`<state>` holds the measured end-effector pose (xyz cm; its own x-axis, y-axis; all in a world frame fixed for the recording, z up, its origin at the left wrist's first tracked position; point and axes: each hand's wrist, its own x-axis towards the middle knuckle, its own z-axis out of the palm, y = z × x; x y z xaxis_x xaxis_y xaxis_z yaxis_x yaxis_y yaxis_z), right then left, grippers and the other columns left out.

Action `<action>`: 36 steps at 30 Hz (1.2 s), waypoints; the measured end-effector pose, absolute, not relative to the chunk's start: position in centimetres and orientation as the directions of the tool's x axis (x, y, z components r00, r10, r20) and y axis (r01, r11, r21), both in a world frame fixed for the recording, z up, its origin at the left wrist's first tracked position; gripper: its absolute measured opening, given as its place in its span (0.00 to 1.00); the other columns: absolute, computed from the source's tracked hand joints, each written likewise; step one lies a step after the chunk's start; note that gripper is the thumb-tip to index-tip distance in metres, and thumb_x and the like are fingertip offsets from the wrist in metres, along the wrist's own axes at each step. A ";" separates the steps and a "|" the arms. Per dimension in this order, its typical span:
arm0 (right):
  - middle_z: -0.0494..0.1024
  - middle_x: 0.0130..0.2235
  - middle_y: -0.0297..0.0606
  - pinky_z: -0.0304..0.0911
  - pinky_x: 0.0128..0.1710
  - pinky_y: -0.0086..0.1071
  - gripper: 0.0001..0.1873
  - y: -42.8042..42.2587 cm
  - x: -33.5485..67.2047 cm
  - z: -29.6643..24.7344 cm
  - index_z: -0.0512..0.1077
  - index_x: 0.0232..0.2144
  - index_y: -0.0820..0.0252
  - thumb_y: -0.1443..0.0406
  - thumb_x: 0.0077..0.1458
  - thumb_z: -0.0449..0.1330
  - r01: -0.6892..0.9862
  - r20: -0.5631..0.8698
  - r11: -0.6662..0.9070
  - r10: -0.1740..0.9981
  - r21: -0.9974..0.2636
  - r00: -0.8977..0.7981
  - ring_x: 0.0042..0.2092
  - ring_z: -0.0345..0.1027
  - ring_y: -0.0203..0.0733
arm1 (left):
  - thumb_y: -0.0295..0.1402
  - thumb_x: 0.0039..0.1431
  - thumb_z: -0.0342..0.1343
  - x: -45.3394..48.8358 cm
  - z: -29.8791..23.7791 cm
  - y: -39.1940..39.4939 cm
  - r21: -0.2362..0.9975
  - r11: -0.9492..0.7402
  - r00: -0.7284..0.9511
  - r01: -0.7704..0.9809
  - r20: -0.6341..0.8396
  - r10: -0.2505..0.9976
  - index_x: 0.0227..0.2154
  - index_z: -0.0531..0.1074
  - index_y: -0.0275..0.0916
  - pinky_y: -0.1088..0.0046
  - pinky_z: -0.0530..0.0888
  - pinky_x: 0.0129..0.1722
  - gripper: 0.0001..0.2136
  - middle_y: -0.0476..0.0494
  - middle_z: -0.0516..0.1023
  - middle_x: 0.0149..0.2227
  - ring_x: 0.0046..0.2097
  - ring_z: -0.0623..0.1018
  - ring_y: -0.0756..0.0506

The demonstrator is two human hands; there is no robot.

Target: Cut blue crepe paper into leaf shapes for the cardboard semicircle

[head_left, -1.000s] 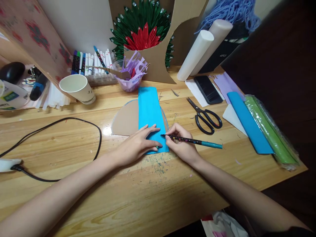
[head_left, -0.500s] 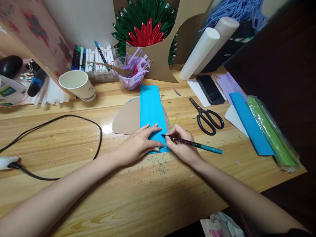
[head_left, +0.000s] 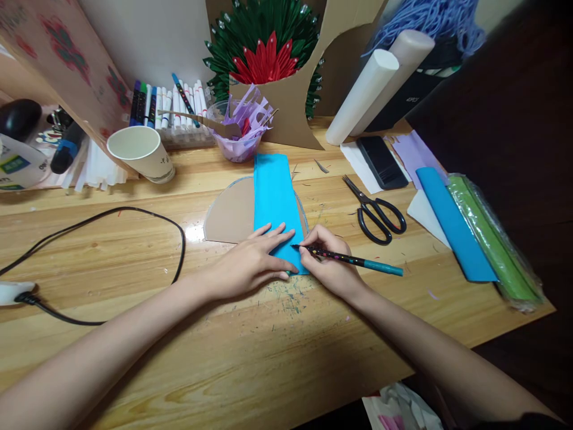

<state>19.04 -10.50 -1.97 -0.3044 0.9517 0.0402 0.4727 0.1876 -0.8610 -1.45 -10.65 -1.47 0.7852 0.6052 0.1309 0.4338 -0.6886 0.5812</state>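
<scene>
Blue paper (head_left: 274, 191) under slightly shifted left hand (head_left: 250, 263)

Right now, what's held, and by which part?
Right hand holds the pen near its tip; left hand just rests spread on the blue paper.

Lettering, readable in part: black container (head_left: 398, 107) at the tabletop's (head_left: 215, 370) back edge, toward the right. One short line in pale capitals, tilted; last letters appear to be "PCS", first character uncertain.
White packet (head_left: 20, 156), far left, near the tabletop's back edge: dark print beside a green-and-yellow patch, cut off and blurred; no word resolved.
Paper cup (head_left: 141, 164), near the back edge, left: small dark marks on the wall, illegible at this size.
</scene>
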 end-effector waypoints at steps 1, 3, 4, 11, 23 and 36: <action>0.67 0.24 0.29 0.56 0.26 0.27 0.05 -10.5 19.0 -2.0 0.62 0.26 0.57 0.68 0.48 0.57 0.476 0.037 0.192 0.948 -0.859 -0.316 0.26 0.61 0.34 | 0.37 0.62 0.48 -1.5 -1.4 -10.7 0.586 -0.685 0.788 0.433 0.123 0.603 0.44 0.73 0.44 0.49 0.53 0.60 0.12 0.38 0.52 0.64 0.65 0.48 0.39; 0.67 0.24 0.29 0.56 0.26 0.27 0.05 -10.5 19.0 -1.9 0.62 0.25 0.57 0.68 0.48 0.57 0.472 0.032 0.206 0.936 -0.857 -0.350 0.25 0.61 0.33 | 0.38 0.61 0.49 -1.5 -1.2 -10.7 0.593 -0.682 0.793 0.428 0.116 0.599 0.44 0.73 0.44 0.49 0.52 0.60 0.12 0.38 0.51 0.64 0.65 0.48 0.40; 0.67 0.23 0.29 0.55 0.26 0.27 0.05 -10.5 19.0 -1.9 0.62 0.25 0.57 0.68 0.48 0.57 0.467 0.033 0.209 0.934 -0.859 -0.357 0.25 0.61 0.33 | 0.38 0.61 0.49 -1.5 -1.2 -10.7 0.594 -0.683 0.795 0.424 0.118 0.595 0.43 0.74 0.44 0.49 0.52 0.61 0.12 0.38 0.51 0.64 0.65 0.48 0.40; 0.67 0.24 0.29 0.56 0.26 0.27 0.05 -10.5 19.0 -1.7 0.63 0.24 0.58 0.69 0.47 0.57 0.487 0.033 0.241 0.918 -0.839 -0.396 0.25 0.60 0.33 | 0.38 0.61 0.50 -1.6 -1.1 -10.7 0.598 -0.686 0.797 0.414 0.126 0.591 0.42 0.74 0.44 0.49 0.50 0.61 0.12 0.40 0.50 0.64 0.65 0.48 0.39; 0.65 0.23 0.30 0.54 0.25 0.27 0.06 -10.4 19.2 -1.5 0.61 0.22 0.58 0.69 0.47 0.57 0.467 0.035 0.284 0.880 -0.837 -0.473 0.25 0.58 0.34 | 0.36 0.60 0.51 -1.7 -1.2 -10.6 0.611 -0.688 0.805 0.392 0.134 0.578 0.42 0.74 0.45 0.48 0.50 0.61 0.10 0.42 0.49 0.64 0.65 0.47 0.38; 0.63 0.23 0.29 0.51 0.24 0.27 0.07 -10.1 19.5 -1.4 0.61 0.20 0.59 0.72 0.44 0.56 0.451 0.017 0.327 0.824 -0.830 -0.566 0.24 0.55 0.32 | 0.37 0.61 0.50 -1.9 -1.1 -10.5 0.591 -0.702 0.833 0.397 0.088 0.546 0.45 0.73 0.47 0.47 0.49 0.61 0.12 0.41 0.47 0.65 0.65 0.44 0.38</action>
